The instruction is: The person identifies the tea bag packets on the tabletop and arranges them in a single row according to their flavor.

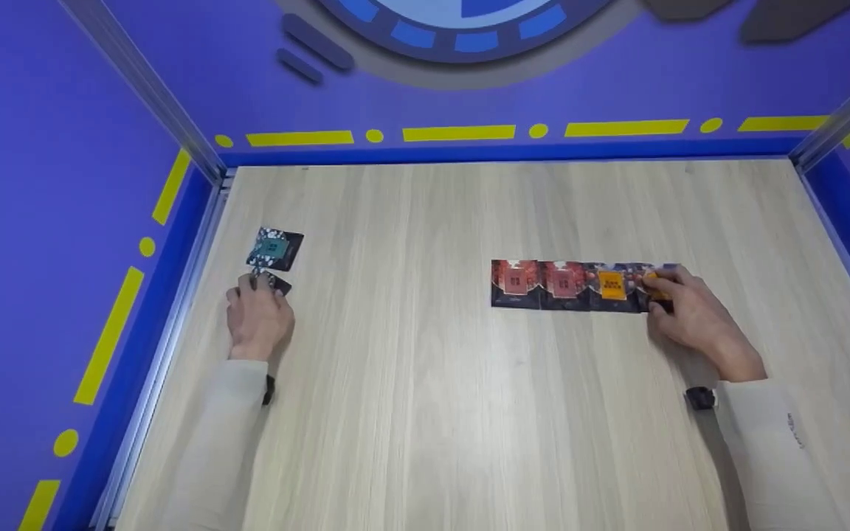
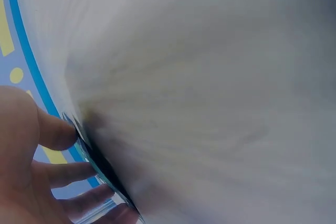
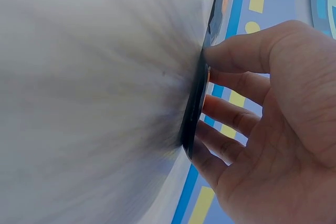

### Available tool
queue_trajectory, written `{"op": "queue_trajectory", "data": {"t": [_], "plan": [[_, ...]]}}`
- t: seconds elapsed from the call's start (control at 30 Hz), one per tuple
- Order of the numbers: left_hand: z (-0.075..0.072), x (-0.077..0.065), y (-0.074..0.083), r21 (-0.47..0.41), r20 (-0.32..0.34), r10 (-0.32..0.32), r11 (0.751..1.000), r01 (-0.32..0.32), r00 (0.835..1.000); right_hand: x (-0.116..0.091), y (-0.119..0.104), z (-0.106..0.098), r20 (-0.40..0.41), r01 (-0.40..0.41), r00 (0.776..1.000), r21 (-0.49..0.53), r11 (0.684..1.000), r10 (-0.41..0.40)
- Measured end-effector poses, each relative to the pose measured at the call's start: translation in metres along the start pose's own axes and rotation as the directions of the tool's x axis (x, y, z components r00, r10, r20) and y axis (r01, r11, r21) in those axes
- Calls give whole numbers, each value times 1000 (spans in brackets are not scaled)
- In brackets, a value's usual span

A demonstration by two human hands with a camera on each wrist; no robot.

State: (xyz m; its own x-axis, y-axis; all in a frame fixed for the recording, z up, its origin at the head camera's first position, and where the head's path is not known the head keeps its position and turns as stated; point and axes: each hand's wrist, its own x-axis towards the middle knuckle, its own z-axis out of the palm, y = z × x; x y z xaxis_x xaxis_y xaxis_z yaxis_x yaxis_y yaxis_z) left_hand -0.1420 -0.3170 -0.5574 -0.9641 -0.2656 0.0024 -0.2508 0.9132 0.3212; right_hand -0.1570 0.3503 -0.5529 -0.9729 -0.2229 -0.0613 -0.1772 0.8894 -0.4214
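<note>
- Orange packet (image 3: 195, 106): flat at the row's right end, beside a yellow-labelled packet (image 1: 612, 285).
- Right hand (image 1: 699, 318): angled inward, thumb at its near edge, fairly straight fingers resting on it, unclenched.
- Left hand (image 1: 260, 318): palm down, pointing forward, extended fingertips touching a dark packet (image 1: 279, 284), unclenched.
- Both forearms lie over the table (image 1: 425, 413).

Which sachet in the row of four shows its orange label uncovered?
The third sachet from the left; the first two sachets have red labels, and the right hand partly covers the rightmost sachet.
</note>
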Motion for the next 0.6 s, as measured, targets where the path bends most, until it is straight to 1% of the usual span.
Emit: {"op": "queue_trajectory", "data": {"t": [0.13,0.33,0.5,0.6], "plan": [[1,-2,1,-28,8,50,998,-49,999,0,-1,0,6,-13,1000,5,1000,13],[5,-6,4,-33,26,134,990,-133,991,-1,-2,-1,31,-46,998,5,999,46],[9,-8,6,-41,29,168,985,-167,985,-1,-3,-1,39,-56,998,11,998,55],[10,-9,9,-56,40,179,983,-177,983,0,-2,0,28,-43,999,13,999,43]]}}
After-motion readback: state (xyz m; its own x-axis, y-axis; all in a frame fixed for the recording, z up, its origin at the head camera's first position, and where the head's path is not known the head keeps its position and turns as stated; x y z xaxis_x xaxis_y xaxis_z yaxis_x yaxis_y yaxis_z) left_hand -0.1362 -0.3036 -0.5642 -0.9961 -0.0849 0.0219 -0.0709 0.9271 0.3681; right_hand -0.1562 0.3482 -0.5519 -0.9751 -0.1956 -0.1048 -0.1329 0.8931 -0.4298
